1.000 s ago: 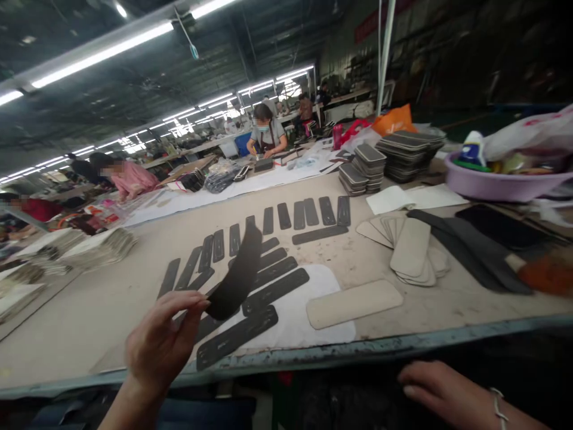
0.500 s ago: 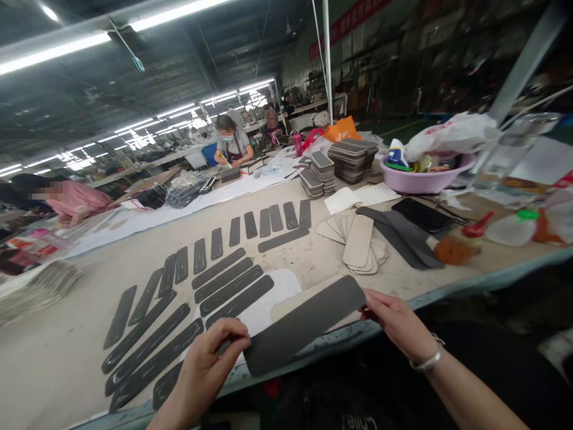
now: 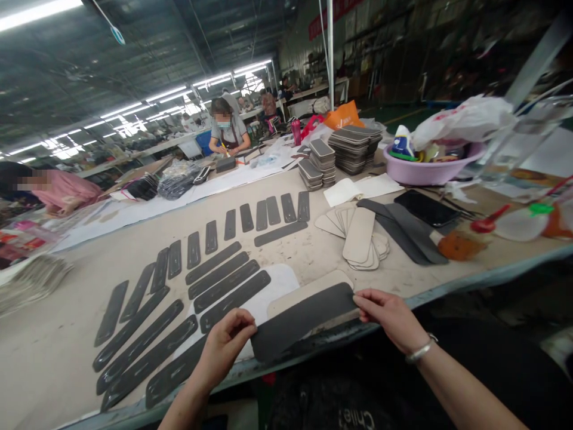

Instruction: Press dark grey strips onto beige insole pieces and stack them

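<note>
Now the dark grey panel (image 3: 304, 319) sits lower than half a second ago — then it was tilted up off the near edge of the table (image 3: 58, 358), and a second ago the left hand alone held a dark piece in the air while the right rested below the edge. The left hand (image 3: 226, 346) pinches the panel's left end between thumb and fingers; the right hand (image 3: 389, 316) pinches its right end. Both are closed on it. The panel lies nearly over the beige board (image 3: 308, 289) at the near edge, partly on the white sheet (image 3: 277, 283), with a strip of beige showing along its far side — so I judge the two are being lined up, the cover not yet fully matched to the board. To the left, long dark strips (image 3: 147, 352) lie in rows. Toward the far right sit a fan of beige boards (image 3: 358, 239) and a lilac basin (image 3: 425, 173).
</note>
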The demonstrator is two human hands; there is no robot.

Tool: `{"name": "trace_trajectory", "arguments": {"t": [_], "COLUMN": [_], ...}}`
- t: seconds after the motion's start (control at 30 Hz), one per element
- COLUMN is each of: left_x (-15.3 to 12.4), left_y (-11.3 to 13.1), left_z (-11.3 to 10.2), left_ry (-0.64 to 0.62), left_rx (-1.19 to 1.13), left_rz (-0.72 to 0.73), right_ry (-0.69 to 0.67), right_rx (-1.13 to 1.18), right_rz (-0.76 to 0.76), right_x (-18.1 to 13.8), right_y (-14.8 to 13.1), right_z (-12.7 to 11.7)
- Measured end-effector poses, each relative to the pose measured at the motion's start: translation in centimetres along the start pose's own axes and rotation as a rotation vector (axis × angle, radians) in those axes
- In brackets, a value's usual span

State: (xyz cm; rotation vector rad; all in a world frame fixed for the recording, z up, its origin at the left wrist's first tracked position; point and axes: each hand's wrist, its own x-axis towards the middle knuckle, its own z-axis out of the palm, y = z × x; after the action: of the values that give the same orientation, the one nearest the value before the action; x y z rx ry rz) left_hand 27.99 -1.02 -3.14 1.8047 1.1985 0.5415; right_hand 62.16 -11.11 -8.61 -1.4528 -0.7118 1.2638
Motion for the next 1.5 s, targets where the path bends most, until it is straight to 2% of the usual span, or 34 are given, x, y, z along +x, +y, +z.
{"name": "trace_trajectory", "arguments": {"t": [0.13,0.23,0.33,0.47,0.63,0.9,1.03,1.2,1.33,1.5], "left_x": [2.6,4.6,6.0,6.5,6.4,6.4,6.2,5.8,5.7,5.8], "left_y": [-1.2,-2.4,-3.7,-4.8,-4.8,-4.8,-5.3,-5.4,-4.9,-4.5], "left_z": [1.2,2.7,4.1,5.1,5.1,5.1,4.9,5.1,5.3,5.5], "left_ry": [0.028,0.067,0.123,0.148,0.161,0.172,0.146,0.108,0.172,0.184], "left_rx": [-0.115,-0.11,-0.052,0.05,0.173,0.159,0.119,-0.04,0.065,0.213], "left_rz": [-0.095,-0.143,-0.164,-0.152,-0.157,-0.191,-0.204,-0.191,-0.201,-0.207], "right_ry": [0.052,0.078,0.109,0.119,0.094,0.022,0.005,0.004,0.015,0.021], "right_rx": [-0.49,-0.799,-0.907,-1.035,-1.117,-1.155,-1.166,-1.159,-1.162,-1.174], "right_rz": [-0.056,-0.062,-0.04,-0.005,0.041,0.104,0.141,0.158,0.132,0.123], "right_x": [2.6,4.8,6.5,7.8,8.4,8.9,9.2,9.1,9.1,9.0], "right_y": [-0.7,-1.5,-1.8,-1.5,-1.3,-1.4,-1.2,-1.1,-0.9,-1.0], "right_z": [-0.2,-0.4,-0.6,-0.7,-0.6,-1.0,-1.1,-1.1,-1.1,-0.8]}}
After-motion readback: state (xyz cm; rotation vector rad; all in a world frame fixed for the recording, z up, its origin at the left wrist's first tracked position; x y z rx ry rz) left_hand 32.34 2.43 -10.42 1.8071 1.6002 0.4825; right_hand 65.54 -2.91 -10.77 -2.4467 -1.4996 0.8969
